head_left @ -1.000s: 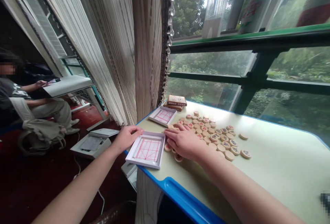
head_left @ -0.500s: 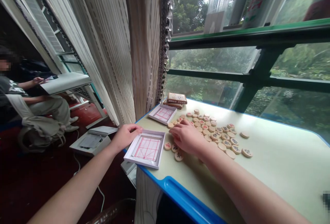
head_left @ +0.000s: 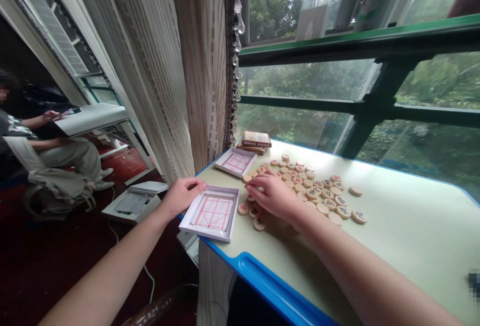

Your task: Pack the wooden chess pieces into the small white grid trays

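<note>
Left hand (head_left: 182, 196): fingertips at the far-left corner of a shallow, square, white box tray (head_left: 205, 234). Whether they pinch the rim or merely rest on it, cannot tell. Tray lies to the right of this hand and toward the body; inside, a white sheet printed with a red line grid (head_left: 213, 213).

Right hand (head_left: 275, 193): palm down, fingers bent, over the near-left part of a spread of round, pale wooden discs (head_left: 313, 193). Fingertips close to discs there; whether one is gripped, cannot tell.

About the right hand: three inscribed discs lie between it and the near tray. Bulk of the spread runs off to its right and beyond, with two strays at the far right. Beyond the fingertips, a second white tray (head_left: 228, 171), also with a red grid; past that, stacked brown-and-cream boxes (head_left: 257, 139). All on a pale, blue-edged tabletop (head_left: 405, 236).

Progress, judged: early. Both trays uncovered, no disc visible in either. Red and black inscriptions mixed, other tops blank; no rows formed. Left: seemingly the whole spread, unsorted and ungathered.
</note>
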Demonstrator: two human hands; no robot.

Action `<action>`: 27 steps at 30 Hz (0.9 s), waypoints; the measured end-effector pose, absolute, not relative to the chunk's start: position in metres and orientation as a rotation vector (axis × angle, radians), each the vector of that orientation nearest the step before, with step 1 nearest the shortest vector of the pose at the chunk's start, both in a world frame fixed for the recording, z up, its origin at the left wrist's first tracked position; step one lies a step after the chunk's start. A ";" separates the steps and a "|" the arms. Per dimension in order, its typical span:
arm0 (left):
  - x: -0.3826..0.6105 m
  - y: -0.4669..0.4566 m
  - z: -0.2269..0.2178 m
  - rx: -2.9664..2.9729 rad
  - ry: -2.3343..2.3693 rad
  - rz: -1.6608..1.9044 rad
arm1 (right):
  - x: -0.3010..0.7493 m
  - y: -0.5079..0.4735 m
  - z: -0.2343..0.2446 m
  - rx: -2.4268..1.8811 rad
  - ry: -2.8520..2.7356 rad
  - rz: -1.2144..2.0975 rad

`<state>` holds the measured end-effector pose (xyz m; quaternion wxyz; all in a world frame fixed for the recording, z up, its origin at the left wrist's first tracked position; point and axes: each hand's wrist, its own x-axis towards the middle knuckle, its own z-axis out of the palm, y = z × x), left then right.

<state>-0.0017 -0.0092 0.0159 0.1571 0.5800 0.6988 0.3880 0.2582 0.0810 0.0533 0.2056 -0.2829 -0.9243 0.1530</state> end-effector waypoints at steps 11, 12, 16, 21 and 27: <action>-0.003 -0.009 0.015 1.684 1.981 1.122 | 0.269 0.093 0.045 -0.803 -2.686 0.165; -0.003 -0.009 0.015 1.683 1.983 1.118 | 0.269 0.092 0.046 -0.798 -2.698 0.163; -0.003 -0.010 0.015 1.672 1.981 1.119 | 0.267 0.089 0.047 -0.802 -2.694 0.138; -0.004 -0.009 0.014 1.661 1.971 1.125 | 0.262 0.084 0.049 -0.766 -2.729 0.223; -0.004 -0.009 0.014 1.673 1.991 1.105 | 0.260 0.079 0.053 -0.894 -2.688 0.140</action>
